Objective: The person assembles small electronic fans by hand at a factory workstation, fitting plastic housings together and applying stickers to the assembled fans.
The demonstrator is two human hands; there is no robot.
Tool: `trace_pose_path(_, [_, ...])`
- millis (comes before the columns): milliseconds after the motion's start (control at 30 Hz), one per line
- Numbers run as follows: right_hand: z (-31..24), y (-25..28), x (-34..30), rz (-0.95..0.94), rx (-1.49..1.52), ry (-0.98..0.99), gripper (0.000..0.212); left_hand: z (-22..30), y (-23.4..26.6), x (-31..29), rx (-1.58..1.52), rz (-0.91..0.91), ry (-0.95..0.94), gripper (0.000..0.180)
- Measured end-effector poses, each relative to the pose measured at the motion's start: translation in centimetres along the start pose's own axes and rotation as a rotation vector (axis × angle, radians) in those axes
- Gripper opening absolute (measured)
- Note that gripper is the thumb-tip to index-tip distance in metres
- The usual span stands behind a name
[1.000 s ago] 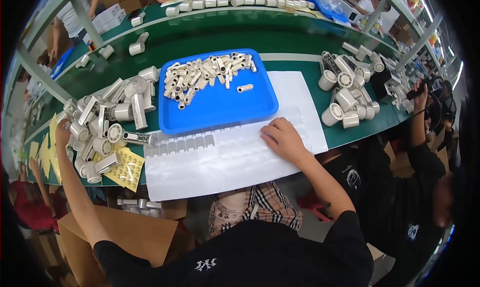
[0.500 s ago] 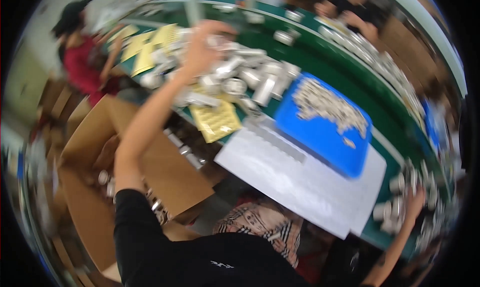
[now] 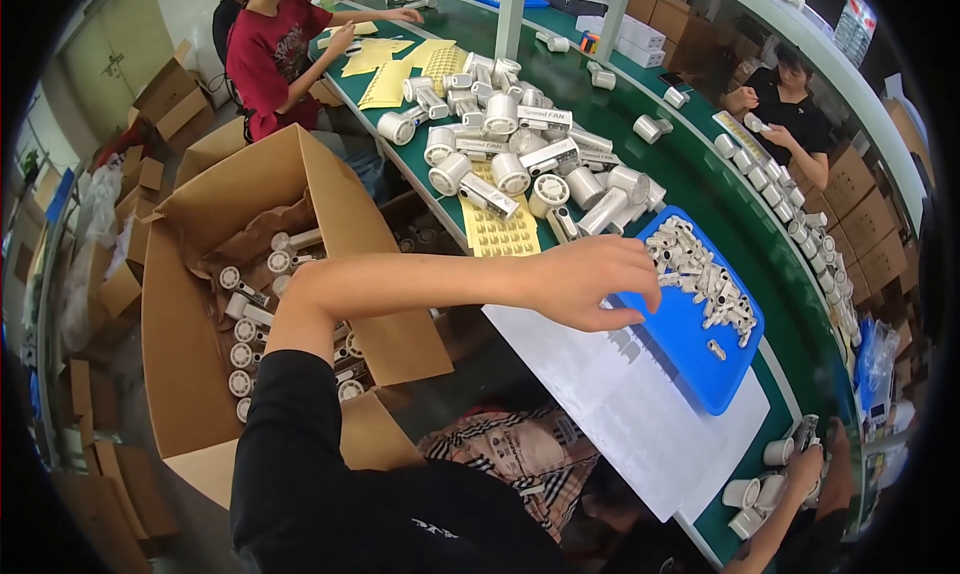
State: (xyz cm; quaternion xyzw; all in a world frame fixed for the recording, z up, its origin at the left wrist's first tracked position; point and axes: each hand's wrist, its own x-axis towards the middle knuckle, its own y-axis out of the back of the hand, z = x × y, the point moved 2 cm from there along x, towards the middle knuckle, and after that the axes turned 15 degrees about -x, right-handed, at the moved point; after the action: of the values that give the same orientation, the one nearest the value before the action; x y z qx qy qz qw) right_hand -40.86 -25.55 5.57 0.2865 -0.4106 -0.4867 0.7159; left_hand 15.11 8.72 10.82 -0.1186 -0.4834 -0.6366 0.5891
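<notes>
My left hand [image 3: 590,279] reaches across from the left and hovers by the near left edge of a blue tray [image 3: 700,386]. Its fingers bend loosely, thumb apart from them, and nothing shows between them. Small white plastic parts [image 3: 690,264] lie heaped in the tray, with a single one [image 3: 716,350] lying apart. Under my wrist and the tray is a white sheet [image 3: 640,404]. Beyond my hand, white handheld fans [image 3: 545,159] are piled on the green table. My right hand is not in view.
An open cardboard box [image 3: 190,374] at left holds several fans. Yellow sticker sheets [image 3: 500,232] lie beside the pile. At lower right, a co-worker's hands [image 3: 803,466] handle white fan parts. Another person in red [image 3: 270,59] works at far left. A green conveyor [image 3: 590,99] carries scattered pieces.
My left hand has come down from above the fan pile and swung right to the tray's near left edge. The view has shifted and sharpened.
</notes>
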Motion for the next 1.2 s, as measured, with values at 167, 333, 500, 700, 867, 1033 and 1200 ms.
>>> trace_pose_path(167, [1.8,7.9,-3.0,0.396,0.028,0.121,0.037,-0.1,-1.5,0.8,-0.069,-0.035,-0.005,0.015])
trace_pose_path(333, [-3.9,16.1,-6.0,0.149,1.088,0.163,0.032,0.3,-5.2,3.5,-0.127,-0.066,0.02,0.024])
trace_pose_path(500, [-14.2,19.7,-13.1,-0.427,1.908,0.063,0.036,1.9,-11.0,5.3,-0.187,-0.108,-0.013,0.065])
trace_pose_path(700, [-19.5,20.8,-17.1,-1.039,2.033,0.067,0.033,0.8,-16.1,3.2,-0.222,-0.026,0.171,0.071])
trace_pose_path(867, [-16.6,18.6,-12.1,-0.18,1.593,0.256,0.033,-1.9,-13.8,3.0,-0.287,-0.153,0.174,0.069])
trace_pose_path(1033, [-21.2,15.0,-7.4,0.176,0.975,0.522,0.023,-2.9,-15.6,2.0,-0.272,-0.339,0.286,0.067])
trace_pose_path(1200, [-26.8,10.8,-5.2,0.327,0.596,0.563,0.029,-5.2,-15.5,0.6,-0.158,-0.385,0.277,0.07])
